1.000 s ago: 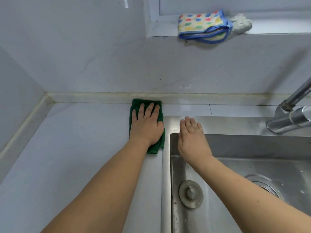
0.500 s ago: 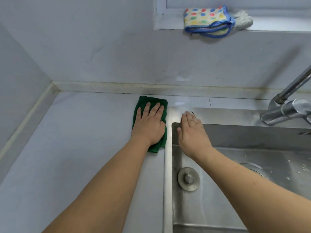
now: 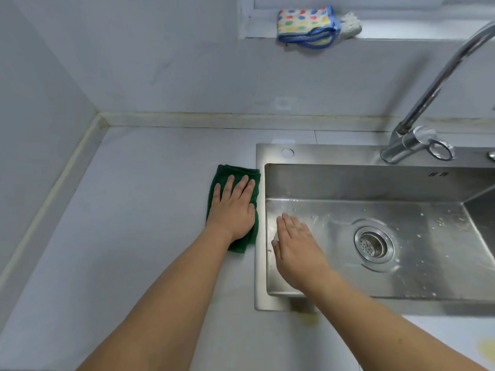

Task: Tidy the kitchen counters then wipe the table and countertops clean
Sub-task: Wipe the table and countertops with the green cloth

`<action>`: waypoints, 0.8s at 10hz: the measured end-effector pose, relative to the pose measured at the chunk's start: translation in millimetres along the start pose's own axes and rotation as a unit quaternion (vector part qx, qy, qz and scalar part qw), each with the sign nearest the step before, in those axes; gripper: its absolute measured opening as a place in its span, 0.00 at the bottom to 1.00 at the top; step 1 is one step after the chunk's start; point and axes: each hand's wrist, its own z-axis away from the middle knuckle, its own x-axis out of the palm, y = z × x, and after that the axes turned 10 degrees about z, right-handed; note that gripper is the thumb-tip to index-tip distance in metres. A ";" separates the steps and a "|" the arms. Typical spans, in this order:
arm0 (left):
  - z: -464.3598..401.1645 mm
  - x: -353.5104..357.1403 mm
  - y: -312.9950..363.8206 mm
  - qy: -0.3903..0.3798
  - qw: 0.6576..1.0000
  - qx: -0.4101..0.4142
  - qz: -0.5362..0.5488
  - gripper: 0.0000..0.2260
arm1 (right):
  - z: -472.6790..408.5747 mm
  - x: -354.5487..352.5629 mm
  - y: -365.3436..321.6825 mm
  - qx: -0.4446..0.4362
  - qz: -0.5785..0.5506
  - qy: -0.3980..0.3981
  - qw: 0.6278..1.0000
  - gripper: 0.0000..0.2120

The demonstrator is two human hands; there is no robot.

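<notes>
A folded dark green cloth [image 3: 222, 174] lies on the pale grey countertop [image 3: 134, 210], right beside the left rim of the steel sink [image 3: 259, 277]. My left hand [image 3: 233, 207] presses flat on the cloth with straight fingers. My right hand [image 3: 294, 247] is held flat with straight fingers over the left side of the sink basin, holding nothing. Whether it touches the steel I cannot tell.
The sink has a round drain strainer [image 3: 373, 245] and scattered crumbs at its right. A chrome faucet [image 3: 417, 140] rises at the back right. A dotted cloth with blue trim [image 3: 305, 25] sits on the window ledge. Walls close the counter at the left and back.
My left hand has drawn the green cloth back from the wall toward me along the sink rim. My right hand has moved off the sink's back rim to above the basin.
</notes>
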 end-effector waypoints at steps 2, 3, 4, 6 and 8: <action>49.0 10.6 5.0 -0.014 1.000 -0.005 0.003 0.28 | 68.8 38.4 -26.0 0.024 0.001 -0.048 0.999 0.44; 72.7 16.7 7.7 -0.015 1.000 -0.004 0.004 0.28 | 85.9 44.3 -32.0 0.045 0.014 -0.055 0.997 0.44; 95.9 22.5 10.8 -0.020 1.000 -0.011 0.008 0.28 | 86.8 42.8 -31.2 0.049 0.011 -0.060 0.997 0.28; 136.4 32.5 13.8 -0.036 0.999 -0.022 0.015 0.28 | 78.7 37.7 -26.7 0.035 0.012 -0.108 0.993 0.26; 205.2 45.4 18.5 -0.069 0.996 -0.033 0.047 0.28 | 104.6 29.5 -23.6 0.064 0.009 -0.095 0.993 0.27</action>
